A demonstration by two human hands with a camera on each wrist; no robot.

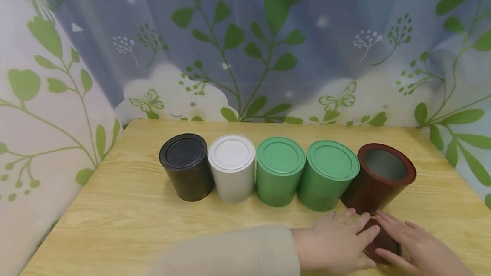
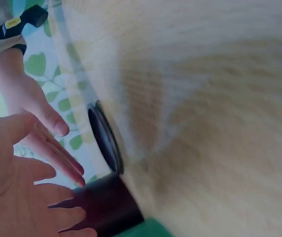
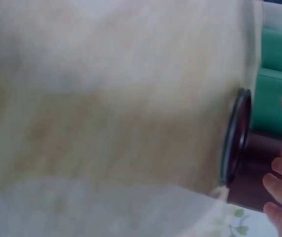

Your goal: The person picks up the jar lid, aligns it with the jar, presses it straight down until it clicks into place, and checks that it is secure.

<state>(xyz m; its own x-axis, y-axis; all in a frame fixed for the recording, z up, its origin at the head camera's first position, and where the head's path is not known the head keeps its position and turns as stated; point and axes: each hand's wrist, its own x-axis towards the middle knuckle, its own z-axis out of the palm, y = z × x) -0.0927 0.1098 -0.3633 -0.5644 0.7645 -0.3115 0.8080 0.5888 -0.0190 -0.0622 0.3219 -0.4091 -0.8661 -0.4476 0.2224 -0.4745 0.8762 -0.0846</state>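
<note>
A dark red-brown lid [image 1: 383,246] lies on the table in front of an open can [image 1: 366,193] of the same colour, whose grey inside shows. My left hand [image 1: 339,242] is over the lid's left side with its fingers spread. On the lid's right side is my right hand [image 1: 422,246], fingers extended. In the left wrist view the lid [image 2: 106,140] lies flat, and both hands appear above it, apart from it. Neither hand grips anything. The right wrist view shows the lid [image 3: 237,136] beside the red-brown can [image 3: 259,168].
Left of the open can stand two green lidded cans [image 1: 333,178] [image 1: 280,173], a white lidded can [image 1: 232,169] and a black lidded can [image 1: 188,169], all in one row. They stand on a wood-grain table [image 1: 126,225]. Behind hangs a leaf-patterned curtain [image 1: 245,54].
</note>
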